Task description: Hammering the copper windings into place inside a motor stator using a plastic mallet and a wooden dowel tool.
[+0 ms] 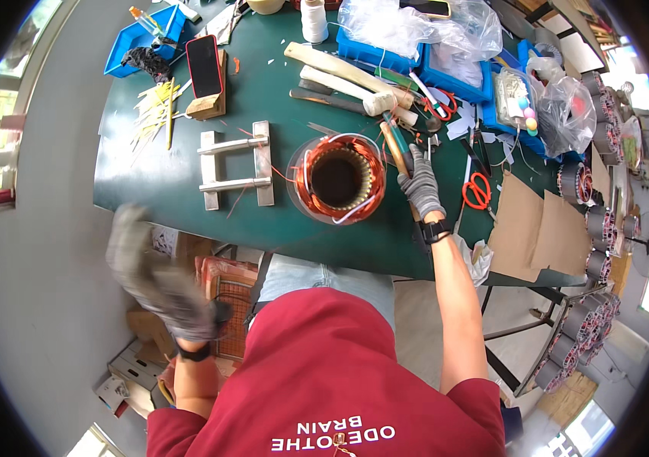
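Observation:
My right hand (421, 189), in a grey glove, is closed around a long thin wooden-handled tool (395, 145) at the right of the motor stator. Its exact kind is unclear. The stator (375, 183) stands on the green table with copper windings around its dark round opening, white cords over them and a clear film edge. Off the table's near left edge, my gloved left hand (160, 274) is smeared by motion, so its fingers cannot be read. A metal frame of bars (237, 183) lies left of the stator.
Wooden mallets (347, 72), orange-handled scissors (477, 190) and brown cardboard (519, 228) lie on the green table (271, 221). A phone (203, 67) leans on a wooden stand near yellow strips (158, 110). Blue bins (454, 84) hold plastic bags; several stators (580, 335) stack at the right.

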A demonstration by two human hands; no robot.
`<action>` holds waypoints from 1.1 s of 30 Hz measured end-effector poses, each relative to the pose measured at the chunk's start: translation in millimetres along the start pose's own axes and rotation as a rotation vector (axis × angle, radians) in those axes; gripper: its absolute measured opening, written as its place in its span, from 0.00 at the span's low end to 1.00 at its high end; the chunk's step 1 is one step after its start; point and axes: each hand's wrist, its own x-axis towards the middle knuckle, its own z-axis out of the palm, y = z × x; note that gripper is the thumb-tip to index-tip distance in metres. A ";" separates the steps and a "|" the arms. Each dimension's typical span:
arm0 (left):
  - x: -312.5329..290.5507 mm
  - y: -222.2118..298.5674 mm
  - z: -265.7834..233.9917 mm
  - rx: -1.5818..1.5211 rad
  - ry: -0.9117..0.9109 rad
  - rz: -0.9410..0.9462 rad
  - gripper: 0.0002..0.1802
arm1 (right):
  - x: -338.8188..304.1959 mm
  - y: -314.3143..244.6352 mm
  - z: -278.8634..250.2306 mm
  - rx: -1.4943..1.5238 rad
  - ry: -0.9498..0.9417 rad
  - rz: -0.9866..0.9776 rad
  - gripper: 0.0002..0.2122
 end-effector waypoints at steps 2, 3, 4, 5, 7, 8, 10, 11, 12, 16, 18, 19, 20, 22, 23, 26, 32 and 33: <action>-9.9 38.9 48.7 0.544 -0.251 0.586 0.22 | -5.2 -0.5 -22.4 0.191 -0.003 0.040 0.23; -21.6 34.4 87.5 0.584 -0.327 0.404 0.30 | -12.4 -18.7 -48.2 0.219 -0.092 0.089 0.21; -31.5 8.2 126.2 0.640 -0.272 0.342 0.30 | -21.9 -29.6 -70.9 0.235 -0.168 0.146 0.20; -42.1 -21.2 155.0 0.638 -0.304 0.327 0.30 | -33.4 -18.2 -85.2 0.200 -0.114 0.007 0.19; -53.9 -61.1 176.8 0.639 -0.317 0.293 0.29 | -67.8 -16.0 -117.3 0.198 -0.097 -0.112 0.17; -56.6 -74.3 177.7 0.629 -0.269 0.391 0.28 | -85.8 -24.6 -135.6 0.229 -0.130 -0.096 0.17; -52.8 -81.5 175.0 0.601 -0.229 0.489 0.27 | -115.1 -20.7 -150.4 0.330 -0.184 -0.035 0.15; -48.4 -83.7 167.7 0.599 -0.272 0.588 0.26 | -121.8 -25.8 -156.0 0.593 -0.252 0.061 0.12; -40.5 -80.8 162.2 0.594 -0.309 0.693 0.24 | -125.2 -21.9 -163.4 0.513 -0.293 -0.093 0.11; -38.0 -70.4 147.2 0.728 -0.453 0.662 0.20 | -105.7 -16.6 -189.2 0.163 -0.268 -0.081 0.15; -51.8 -79.2 155.9 0.728 -0.355 0.680 0.21 | -97.2 -23.7 -188.7 0.012 -0.329 -0.091 0.15; -55.8 -80.5 157.7 0.600 -0.276 0.641 0.21 | -93.1 -27.1 -190.5 0.010 -0.333 -0.095 0.15; -58.2 -82.4 159.2 0.472 -0.198 0.603 0.21 | -89.2 -30.5 -192.8 -0.073 -0.374 -0.195 0.15; -53.5 -88.6 157.9 0.446 -0.205 0.604 0.23 | -76.0 -56.7 -208.8 -0.157 -0.415 -0.299 0.15; -50.4 -91.3 155.2 0.448 -0.215 0.635 0.24 | -70.5 -98.3 -229.5 -0.150 -0.360 -0.389 0.15; -53.5 -96.4 147.5 0.474 -0.223 0.653 0.24 | -69.7 -163.1 -255.0 0.022 -0.129 -0.474 0.15; -48.0 -86.6 152.1 0.529 -0.352 0.741 0.19 | -103.5 -44.0 -162.6 -0.371 -0.300 -0.380 0.10; -49.7 -87.9 150.9 0.506 -0.336 0.714 0.18 | -105.7 -38.3 -176.5 -0.545 -0.271 -0.584 0.11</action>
